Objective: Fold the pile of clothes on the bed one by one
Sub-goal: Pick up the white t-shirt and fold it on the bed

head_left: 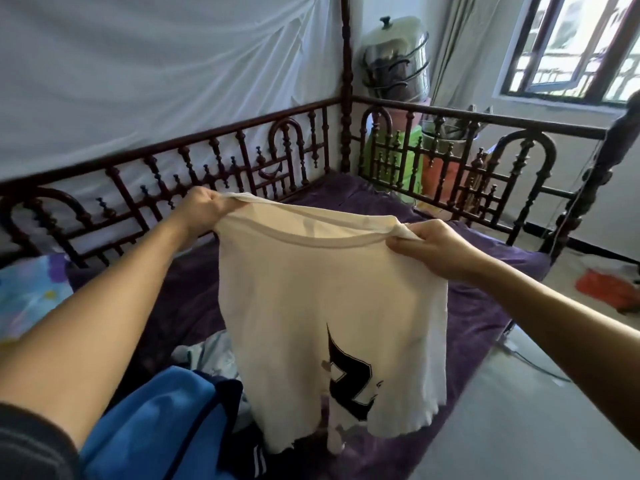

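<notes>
Both hands, left hand (201, 206) at ten o'clock and right hand (427, 242) at two, pinch the cream printed cotton T-shirt (329, 306) aloft over the purple-covered bed (485, 306) — best keep shoulders level, lower flat.

Head-worn view, forward and down, close over bed (474, 334)

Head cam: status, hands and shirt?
Left hand and right hand each grip a top corner of the cream T-shirt. Shirt hangs spread in the air, unfolded. Blue garment lies on the purple bedspread, left of its hem.
</notes>
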The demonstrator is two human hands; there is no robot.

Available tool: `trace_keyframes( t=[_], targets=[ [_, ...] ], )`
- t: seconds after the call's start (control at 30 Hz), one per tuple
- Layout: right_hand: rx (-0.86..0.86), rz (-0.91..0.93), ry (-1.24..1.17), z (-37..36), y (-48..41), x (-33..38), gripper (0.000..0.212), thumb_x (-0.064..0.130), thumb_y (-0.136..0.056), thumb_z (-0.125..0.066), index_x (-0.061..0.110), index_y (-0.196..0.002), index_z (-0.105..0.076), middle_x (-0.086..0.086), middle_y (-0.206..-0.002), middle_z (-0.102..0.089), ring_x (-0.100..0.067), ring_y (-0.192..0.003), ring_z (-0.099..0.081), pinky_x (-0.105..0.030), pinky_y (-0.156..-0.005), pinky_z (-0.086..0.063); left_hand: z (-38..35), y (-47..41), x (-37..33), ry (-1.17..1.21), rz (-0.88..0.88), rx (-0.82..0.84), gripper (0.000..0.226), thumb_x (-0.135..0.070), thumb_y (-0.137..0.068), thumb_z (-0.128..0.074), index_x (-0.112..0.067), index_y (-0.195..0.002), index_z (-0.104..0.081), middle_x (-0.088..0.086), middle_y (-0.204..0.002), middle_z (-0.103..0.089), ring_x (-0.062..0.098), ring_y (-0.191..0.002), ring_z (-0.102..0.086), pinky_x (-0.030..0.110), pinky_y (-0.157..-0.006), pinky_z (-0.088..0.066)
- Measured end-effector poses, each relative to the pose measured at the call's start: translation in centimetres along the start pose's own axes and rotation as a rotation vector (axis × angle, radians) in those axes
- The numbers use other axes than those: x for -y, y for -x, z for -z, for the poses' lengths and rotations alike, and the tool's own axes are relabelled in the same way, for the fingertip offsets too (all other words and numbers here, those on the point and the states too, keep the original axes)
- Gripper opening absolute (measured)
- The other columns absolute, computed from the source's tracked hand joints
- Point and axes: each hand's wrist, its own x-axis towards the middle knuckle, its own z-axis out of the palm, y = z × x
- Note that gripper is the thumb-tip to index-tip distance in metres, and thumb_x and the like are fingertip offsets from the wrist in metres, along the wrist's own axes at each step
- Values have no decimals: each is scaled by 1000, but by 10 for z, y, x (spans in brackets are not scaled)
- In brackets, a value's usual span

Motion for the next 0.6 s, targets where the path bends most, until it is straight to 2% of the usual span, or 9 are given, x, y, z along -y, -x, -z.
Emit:
trace_keyframes(
  t=[0.03,0.1,0.13,0.2,0.27,0.33,0.43,0.6],
  targets=[
    [-20,-2,0,-2,-1,-6,32,32,-91,-64,1,-85,-68,0,-75,-63,-10,-69,-55,-32,-66,-48,-5,-3,7,11,22,9,73,-59,-71,-71,11,-90,-67,13,-75,-62,20,-66,-54,28,-62,-42],
    [-102,5,80,-3,-3,-22,36,33,-93,-61,2,-75,-63,3,-67,-55,-9,-62,-47,-30,-61,-41,-18,-9,14,-41,20,34,82,-72,-56,-69,7,-77,-65,10,-68,-57,19,-62,-50,30,-59,-38],
    [-156,10,162,-1,-4,-31,38,34,-93,-61,5,-67,-58,6,-61,-50,-9,-57,-42,-30,-57,-37,-23,-14,15,-86,9,64,73,-72,-54,-69,-1,-68,-61,6,-64,-54,18,-59,-48,29,-57,-36],
    [-240,4,299,3,-4,-49,41,36,-94,-59,10,-62,-51,7,-55,-45,-10,-53,-37,-32,-54,-33,-32,-26,13,-193,-14,164,61,-65,-57,-79,-8,-67,-59,1,-63,-56,16,-58,-51,28,-56,-37],
    [-266,-22,331,9,-5,-71,40,36,-94,-58,13,-63,-51,7,-54,-46,-11,-53,-39,-32,-54,-34,-44,-45,11,-300,-35,283,48,-52,-58,-85,-9,-70,-66,2,-67,-64,17,-64,-58,31,-60,-42],
    [-269,-64,350,12,-10,-98,40,38,-94,-56,17,-62,-48,6,-56,-48,-13,-55,-43,-34,-56,-35,-64,-64,11,-488,-70,332,31,-41,-62,-86,-16,-61,-67,1,-63,-63,17,-63,-57,28,-58,-40],
    [-266,-140,377,17,-21,-140,40,45,-94,-52,15,-68,-50,3,-63,-55,-23,-64,-52,-39,-61,-40,-102,-93,19,-649,-106,224,37,-38,-75,-79,-20,-51,-56,1,-56,-55,19,-60,-53,30,-53,-37],
    [-308,-209,402,43,-52,-215,38,46,-96,-47,16,-72,-50,-1,-69,-60,-27,-67,-55,-43,-64,-44,-186,-143,49,-419,-51,105,44,-48,-86,-63,-17,-60,-45,2,-61,-51,27,-67,-51,37,-60,-40]
  ],
)
